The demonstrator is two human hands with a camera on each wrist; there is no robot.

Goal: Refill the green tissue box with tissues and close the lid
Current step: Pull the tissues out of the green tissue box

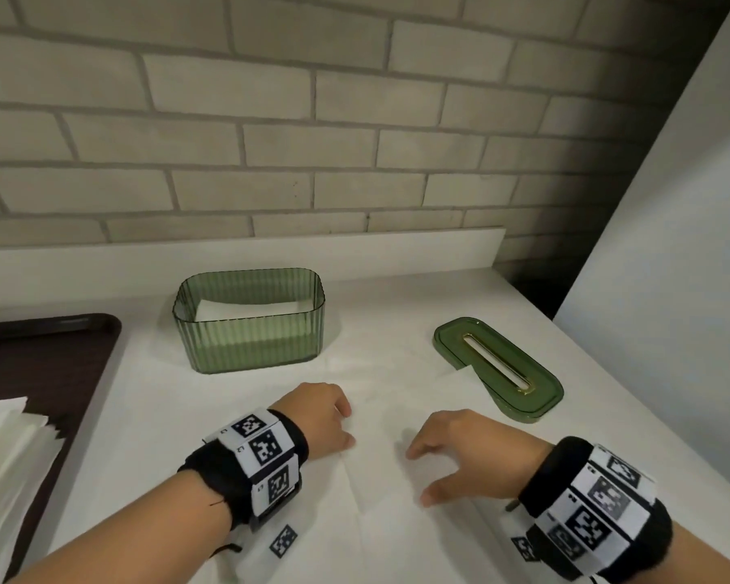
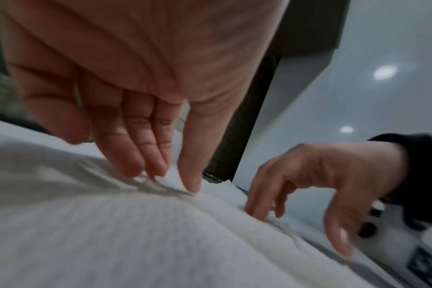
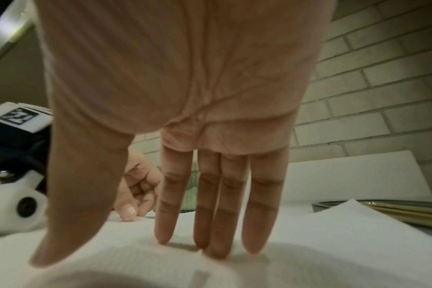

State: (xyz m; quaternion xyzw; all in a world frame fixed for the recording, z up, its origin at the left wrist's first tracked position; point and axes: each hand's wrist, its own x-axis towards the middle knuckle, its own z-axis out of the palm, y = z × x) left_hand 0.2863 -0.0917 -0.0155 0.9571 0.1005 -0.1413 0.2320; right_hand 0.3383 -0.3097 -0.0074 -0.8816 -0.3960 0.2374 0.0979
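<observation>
Spreading across the white tabletop (image 1: 397, 314), a thin white tissue sheet (image 1: 380, 491) awaits folding; the ribbed green translucent tissue box (image 1: 249, 326) sits behind, part-filled, its slotted green lid (image 1: 498, 368) off rightward. The left hand (image 1: 321, 419) pinches a crease, the right hand (image 1: 460, 448) presses flat-fingered. Folding seems next.

tissue stack (image 1: 5, 448) cut off at left edge, tray (image 1: 39, 364) partly hidden

One green box (image 1: 249, 322) far left, one lid (image 1: 498, 368) right, one spread tissue (image 1: 380, 478) near, one tissue stack (image 1: 9, 453) left, one dark tray (image 1: 47, 364), two hands, left hand (image 1: 317, 419), right hand (image 1: 468, 448).
</observation>
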